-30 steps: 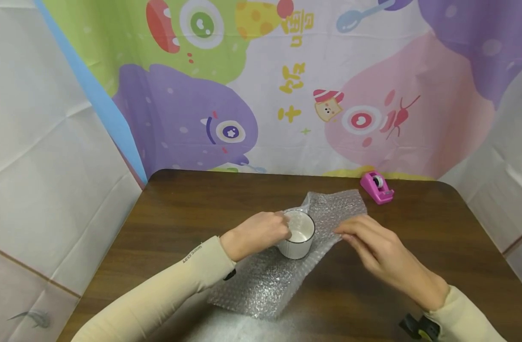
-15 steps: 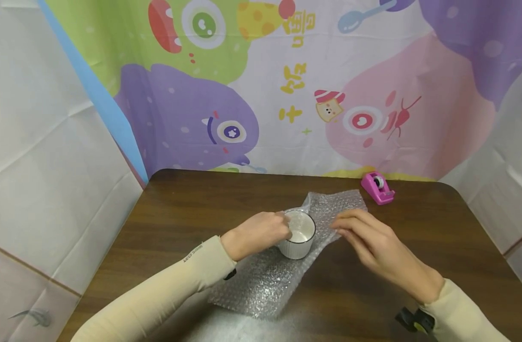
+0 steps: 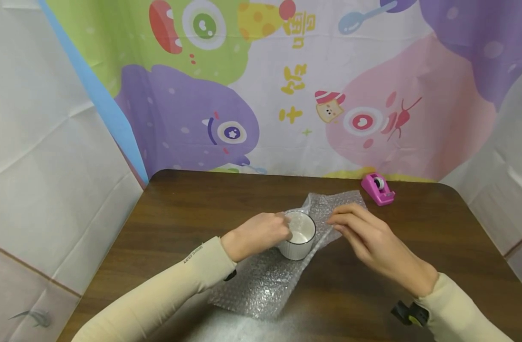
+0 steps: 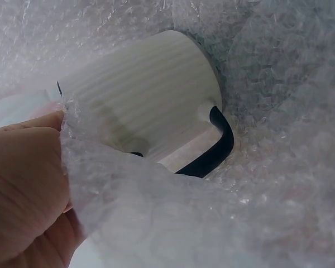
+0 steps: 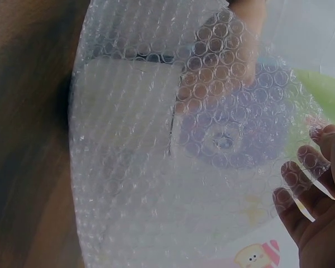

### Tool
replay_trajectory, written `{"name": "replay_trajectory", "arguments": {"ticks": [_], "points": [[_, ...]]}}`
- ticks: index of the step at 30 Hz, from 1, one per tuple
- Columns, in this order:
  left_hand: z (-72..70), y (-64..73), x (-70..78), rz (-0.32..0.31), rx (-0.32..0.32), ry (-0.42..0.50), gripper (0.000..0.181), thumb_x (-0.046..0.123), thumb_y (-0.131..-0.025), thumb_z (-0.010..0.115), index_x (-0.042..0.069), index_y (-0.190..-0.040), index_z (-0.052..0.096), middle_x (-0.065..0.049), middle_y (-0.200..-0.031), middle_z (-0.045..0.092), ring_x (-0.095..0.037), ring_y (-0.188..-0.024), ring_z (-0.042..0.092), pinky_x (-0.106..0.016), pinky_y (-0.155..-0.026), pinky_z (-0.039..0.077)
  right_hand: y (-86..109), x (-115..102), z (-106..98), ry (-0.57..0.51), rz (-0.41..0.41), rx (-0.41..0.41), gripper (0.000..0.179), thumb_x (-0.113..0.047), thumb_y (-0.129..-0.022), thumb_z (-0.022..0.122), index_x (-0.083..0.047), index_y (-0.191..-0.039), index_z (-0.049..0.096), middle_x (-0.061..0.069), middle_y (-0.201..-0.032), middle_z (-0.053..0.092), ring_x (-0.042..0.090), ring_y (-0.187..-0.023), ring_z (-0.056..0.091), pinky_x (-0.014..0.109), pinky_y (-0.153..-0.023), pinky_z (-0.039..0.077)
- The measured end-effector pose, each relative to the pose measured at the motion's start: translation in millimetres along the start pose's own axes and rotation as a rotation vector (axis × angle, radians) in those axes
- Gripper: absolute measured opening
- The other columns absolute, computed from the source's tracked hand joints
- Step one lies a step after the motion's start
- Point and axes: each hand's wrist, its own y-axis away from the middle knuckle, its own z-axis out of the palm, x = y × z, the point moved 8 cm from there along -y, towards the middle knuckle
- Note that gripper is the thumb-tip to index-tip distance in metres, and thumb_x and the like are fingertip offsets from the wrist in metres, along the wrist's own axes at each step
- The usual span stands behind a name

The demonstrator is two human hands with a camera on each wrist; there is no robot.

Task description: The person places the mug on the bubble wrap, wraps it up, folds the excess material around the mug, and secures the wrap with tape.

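mug: from where i stand it's upright, pale and ribbed with a thin dark rim, sitting on the bubble wrap between the person's two hands.
handle: black, jutting from the mug's side in the left wrist view, its lower part tucked behind a fold of wrap.
bubble wrap: a clear, shiny sheet under the mug, one stretch lying on the person's side of it, another running off behind it and to its right; the right-hand edge is lifted beside the mug.
left hand: at the left of the mug's rim, fingers curled over it, clamped on the wrap where it meets the mug; the tips themselves i can't make out.
right hand: just right of the mug and apart from it, fingers and thumb together on the raised edge of the wrap, pinching it; in the right wrist view some fingertips show through the plastic.
through the plastic: from that same wrist, the mug's pale wall, its dark rim and the left hand are all seen blurred behind the bubbles.
sleeves: cream, reaching in from either side on the person's side of the mug.
tape dispenser: pink, with a small roll, well behind the mug and to its right.
table: dark brown wood grain, spreading all round the mug and wrap.
backdrop: beyond the mug, cartoon monsters in green, purple and pink, with yellow characters.
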Motion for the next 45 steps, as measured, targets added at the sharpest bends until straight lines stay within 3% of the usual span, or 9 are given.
{"name": "replay_trajectory", "arguments": {"ticks": [5,17,28,34,39,45], "points": [[0.2,0.3,0.5,-0.003,-0.003,-0.007,0.02,0.011,-0.091,0.072,0.027,-0.08,0.077,0.007,-0.081,0.069,-0.011,-0.076,0.064,-0.023,-0.065,0.056,-0.5,2.1,1.0,0.003,0.005,0.003,0.033,-0.024,-0.11,0.049,-0.001,-0.109,0.073,0.009,-0.111,0.068,0.018,-0.103,0.063,0.011,-0.096,0.047],[1.0,0.0,0.6,-0.006,-0.006,-0.015,0.021,0.011,-0.091,0.072,0.028,-0.08,0.078,0.008,-0.081,0.069,-0.012,-0.076,0.063,-0.022,-0.064,0.055,-4.6,5.2,2.3,0.049,-0.001,0.018,0.032,-0.025,-0.109,0.051,-0.005,-0.107,0.076,0.01,-0.106,0.062,0.015,-0.096,0.058,0.012,-0.078,0.046],[0.6,0.1,0.6,-0.01,-0.006,-0.017,0.02,0.011,-0.09,0.072,0.028,-0.08,0.077,0.008,-0.081,0.069,-0.012,-0.077,0.064,-0.023,-0.065,0.056,-11.0,3.6,1.3,0.176,-0.048,0.051,0.033,-0.029,-0.108,0.052,-0.009,-0.104,0.078,0.001,-0.085,0.047,0.019,-0.083,0.044,0.029,-0.08,0.034],[0.1,-0.2,1.1,-0.008,-0.007,-0.014,0.019,0.013,-0.091,0.071,0.028,-0.081,0.077,0.007,-0.084,0.07,-0.013,-0.079,0.065,-0.023,-0.067,0.056,-12.6,0.6,3.2,0.259,-0.069,0.008,0.034,-0.029,-0.109,0.051,-0.009,-0.107,0.078,-0.004,-0.077,0.05,0.014,-0.072,0.044,0.025,-0.071,0.034],[1.6,0.1,1.1,-0.011,-0.008,-0.016,0.017,0.015,-0.091,0.072,0.027,-0.082,0.078,0.006,-0.085,0.07,-0.014,-0.081,0.066,-0.023,-0.067,0.056,-7.5,4.6,9.3,0.249,0.005,-0.071,0.035,-0.031,-0.11,0.048,-0.01,-0.116,0.075,-0.004,-0.08,0.072,0.005,-0.063,0.059,0.026,-0.06,0.053],[2.1,0.1,0.9,-0.017,-0.022,-0.025,0.016,0.015,-0.091,0.072,0.028,-0.083,0.079,0.006,-0.085,0.07,-0.014,-0.081,0.066,-0.024,-0.067,0.057,-2.7,11.1,16.8,0.156,0.097,-0.126,0.022,-0.006,-0.1,0.063,-0.009,-0.121,0.069,-0.009,-0.068,0.066,-0.006,-0.056,0.052,0.017,-0.051,0.048]]}}
